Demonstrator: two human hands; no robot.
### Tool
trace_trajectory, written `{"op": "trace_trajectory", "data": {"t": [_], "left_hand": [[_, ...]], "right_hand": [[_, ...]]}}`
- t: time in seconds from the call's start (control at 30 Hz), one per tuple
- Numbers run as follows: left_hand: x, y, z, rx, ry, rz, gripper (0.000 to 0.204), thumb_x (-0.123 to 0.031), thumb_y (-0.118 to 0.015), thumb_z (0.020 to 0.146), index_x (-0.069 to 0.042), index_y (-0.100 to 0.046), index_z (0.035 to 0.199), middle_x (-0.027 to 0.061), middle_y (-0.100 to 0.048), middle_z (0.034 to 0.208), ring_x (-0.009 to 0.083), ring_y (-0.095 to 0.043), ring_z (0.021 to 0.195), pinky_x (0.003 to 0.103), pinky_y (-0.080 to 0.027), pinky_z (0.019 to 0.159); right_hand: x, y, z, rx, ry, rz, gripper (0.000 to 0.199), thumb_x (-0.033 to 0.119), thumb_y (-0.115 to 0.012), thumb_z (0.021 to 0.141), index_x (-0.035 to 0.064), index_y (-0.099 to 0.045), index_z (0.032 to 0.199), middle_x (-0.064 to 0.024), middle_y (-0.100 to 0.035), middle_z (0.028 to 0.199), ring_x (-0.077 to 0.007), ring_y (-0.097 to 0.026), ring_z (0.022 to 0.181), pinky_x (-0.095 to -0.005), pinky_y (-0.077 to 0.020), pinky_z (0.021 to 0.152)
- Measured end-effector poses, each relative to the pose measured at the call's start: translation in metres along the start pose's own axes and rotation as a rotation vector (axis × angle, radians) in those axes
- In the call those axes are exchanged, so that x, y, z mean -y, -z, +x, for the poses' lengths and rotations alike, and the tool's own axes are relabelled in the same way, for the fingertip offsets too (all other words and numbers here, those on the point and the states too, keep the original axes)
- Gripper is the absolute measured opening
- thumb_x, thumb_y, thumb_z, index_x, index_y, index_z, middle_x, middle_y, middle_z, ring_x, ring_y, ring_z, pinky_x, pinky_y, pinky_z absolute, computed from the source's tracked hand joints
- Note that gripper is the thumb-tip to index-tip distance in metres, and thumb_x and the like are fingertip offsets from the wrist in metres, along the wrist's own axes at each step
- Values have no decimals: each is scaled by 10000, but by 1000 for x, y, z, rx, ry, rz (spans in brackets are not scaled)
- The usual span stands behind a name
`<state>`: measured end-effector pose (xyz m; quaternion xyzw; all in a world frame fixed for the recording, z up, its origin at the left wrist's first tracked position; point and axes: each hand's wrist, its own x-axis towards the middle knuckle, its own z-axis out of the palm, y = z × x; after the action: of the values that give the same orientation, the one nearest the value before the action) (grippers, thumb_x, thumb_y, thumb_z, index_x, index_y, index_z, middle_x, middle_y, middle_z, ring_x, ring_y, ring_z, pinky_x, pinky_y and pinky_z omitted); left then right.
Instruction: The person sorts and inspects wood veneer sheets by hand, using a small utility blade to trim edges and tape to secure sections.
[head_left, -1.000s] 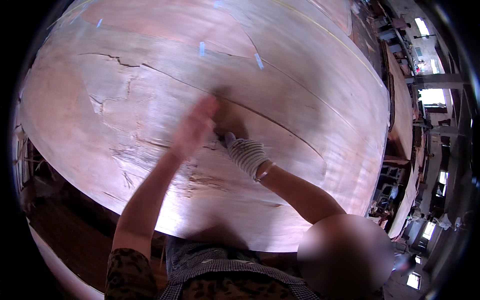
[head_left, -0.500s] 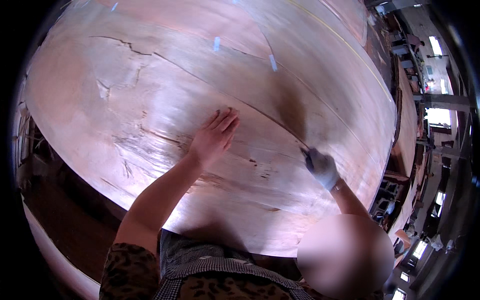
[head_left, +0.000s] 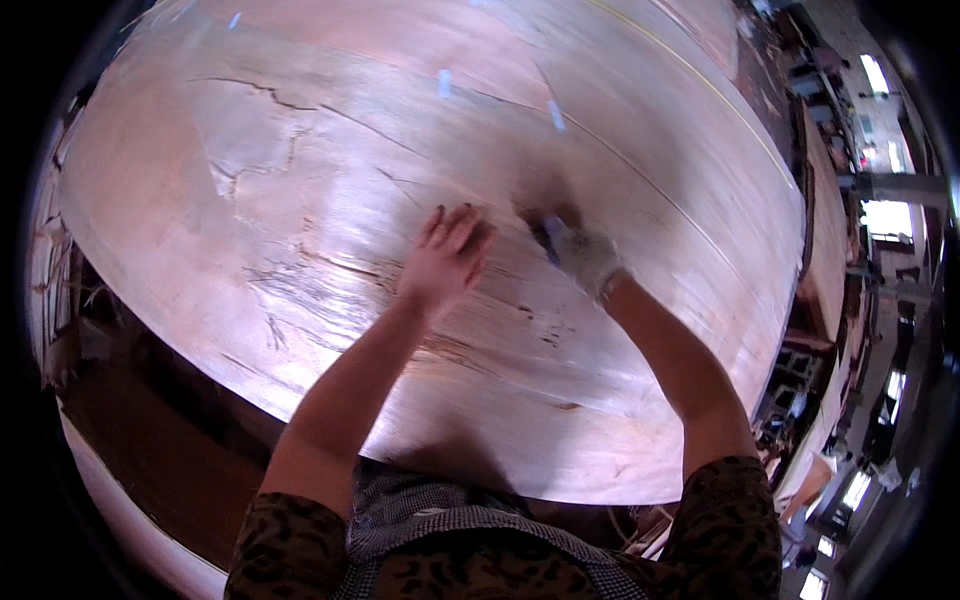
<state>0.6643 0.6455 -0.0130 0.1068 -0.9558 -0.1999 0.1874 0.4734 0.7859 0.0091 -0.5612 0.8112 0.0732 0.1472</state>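
A broad sheet of thin, pale pinkish wood veneer lies under both hands, with cracks, brown marks and blue tape pieces on it. My bare left hand rests near the middle of it, open, fingers stretched and slightly bent. Just to its right is my right hand in a pale glove with dark fingertips. Its fingers look curled together low over the veneer, blurred by motion. Whatever they hold, if anything, is hidden. A jagged crack runs across the upper left, and thin dark lines lie between it and my hands.
A yellow line crosses the far right of the veneer. Beyond its right edge stand stacked sheets and clutter along a workshop with bright windows. At lower left, a dark brown surface lies below the veneer's edge.
My right hand has moved left and away from me, close to my left hand. The long dark line that reached it now shows only in shorter pieces. My left hand has shifted slightly right.
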Motion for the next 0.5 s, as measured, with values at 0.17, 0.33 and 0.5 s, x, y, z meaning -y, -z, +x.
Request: {"op": "trace_trajectory", "data": {"t": [0.17, 0.33, 0.5], "left_hand": [[-5, 7, 4, 14, -5, 19, 349, -147, -546, 765, -131, -538, 1114, 101, -408, 1236, 274, -373, 1180, 463, -264, 1006], [-7, 2, 2, 15, -32, 80, 342, -165, -526, 783, -129, -526, 1123, 92, -407, 1234, 268, -370, 1181, 454, -268, 1006], [-9, 2, 5, -24, -65, 114, 344, -174, -520, 792, -151, -518, 1135, 84, -426, 1214, 246, -375, 1179, 448, -265, 1010]], "right_hand": [[-37, -46, -181, -42, -415, 65, 214, 260, -408, 845, 110, -472, 983, -173, -602, 706, -358, -577, 563, -471, -443, 469], [-51, -56, -225, 138, -651, 9, 243, 316, -387, 854, 151, -491, 1000, -172, -598, 726, -362, -561, 528, -493, -429, 460], [-109, -43, -207, -526, -448, 174, 351, 345, -507, 820, 71, -502, 1039, -171, -584, 902, -336, -561, 838, -424, -445, 727]]}}
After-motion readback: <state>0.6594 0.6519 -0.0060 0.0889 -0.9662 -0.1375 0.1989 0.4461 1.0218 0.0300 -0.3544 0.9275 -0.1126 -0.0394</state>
